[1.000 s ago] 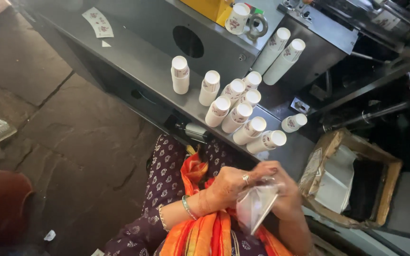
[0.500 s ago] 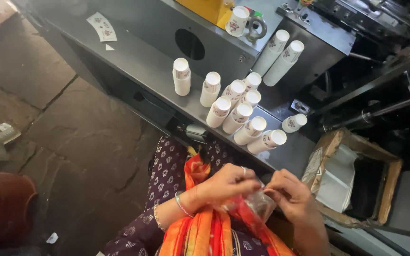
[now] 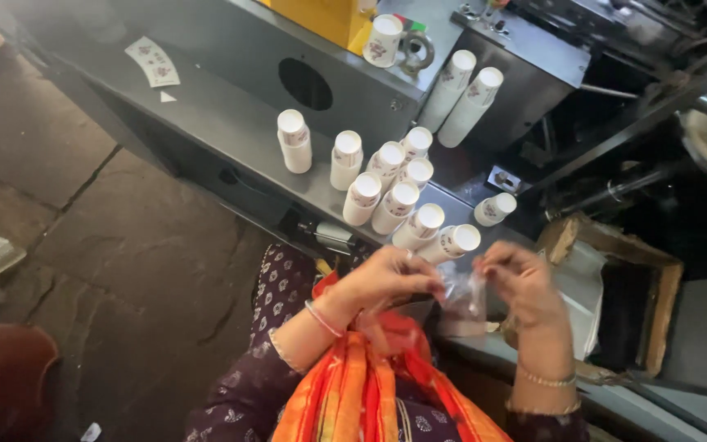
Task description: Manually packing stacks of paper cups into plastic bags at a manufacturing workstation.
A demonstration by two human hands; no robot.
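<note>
A flat, fan-shaped printed label (image 3: 151, 61) lies at the far left of the grey worktop (image 3: 222, 123), well apart from a cluster of white cup stacks (image 3: 390, 196) with small floral prints. Two taller stacks (image 3: 468, 98) lean against the machine behind, beside a yellow box (image 3: 329, 16). Near the worktop's edge, the left hand (image 3: 390, 278) and right hand (image 3: 517, 282) each pinch a top corner of a clear plastic bag (image 3: 461, 303), the grip pressed together. A cardboard box (image 3: 615, 295) sits right; stone floor (image 3: 83, 229) left.

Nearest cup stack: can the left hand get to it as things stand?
Probably yes: the nearest cup stack lies just beyond the left hand with nothing between, but both hands hold the clear plastic bag.
</note>
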